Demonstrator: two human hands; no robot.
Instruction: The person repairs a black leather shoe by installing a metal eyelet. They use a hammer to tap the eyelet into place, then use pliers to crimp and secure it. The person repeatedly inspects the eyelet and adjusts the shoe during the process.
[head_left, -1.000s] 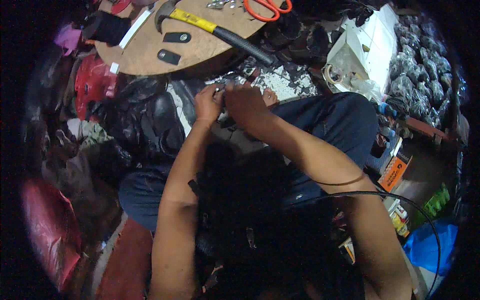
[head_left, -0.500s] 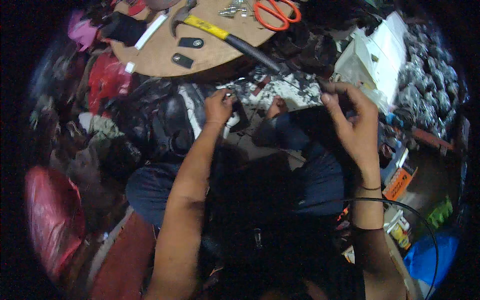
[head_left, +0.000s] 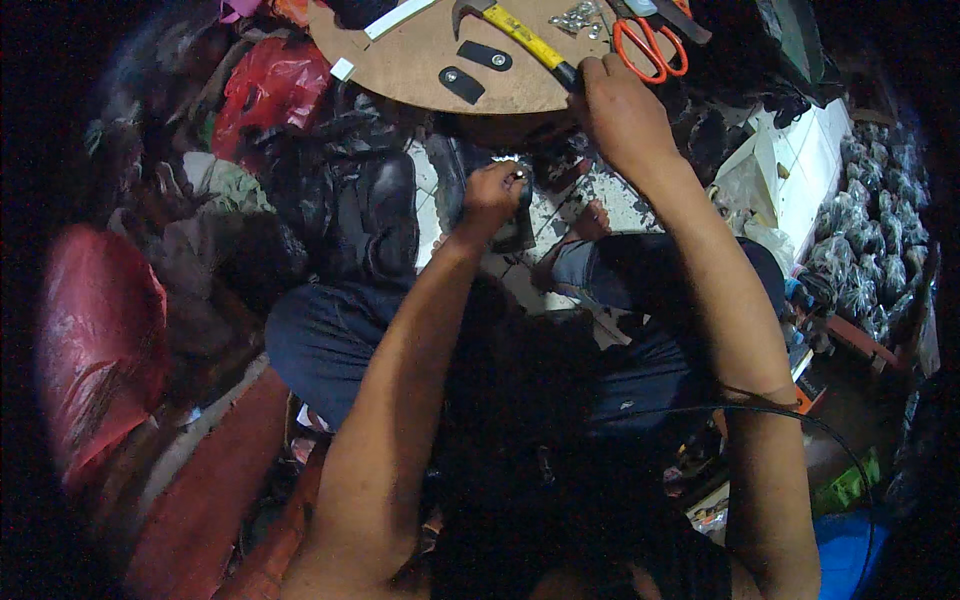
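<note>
My right hand (head_left: 615,110) is closed on the black handle end of a yellow-and-black claw hammer (head_left: 515,35), which lies across a round wooden board (head_left: 400,75). Orange-handled scissors (head_left: 648,55) and small metal fittings (head_left: 575,22) lie beside it. Two dark tabs (head_left: 475,70) with metal rings are on the board. Below the board, my left hand (head_left: 492,195) pinches a small shiny piece (head_left: 520,176) beside a dark flat piece; its exact shape is unclear.
Red plastic bags (head_left: 95,350) and dark shoes or leather pieces (head_left: 340,200) crowd the left. Scraps cover white floor tiles (head_left: 560,210) near my bare foot (head_left: 592,222). At the right are a white box (head_left: 800,180), bagged bundles (head_left: 865,240) and a blue bag (head_left: 850,550).
My right hand has risen from beside my left hand, out to the right, up to the hammer handle. The view has shifted; my left hand still pinches the small piece.
</note>
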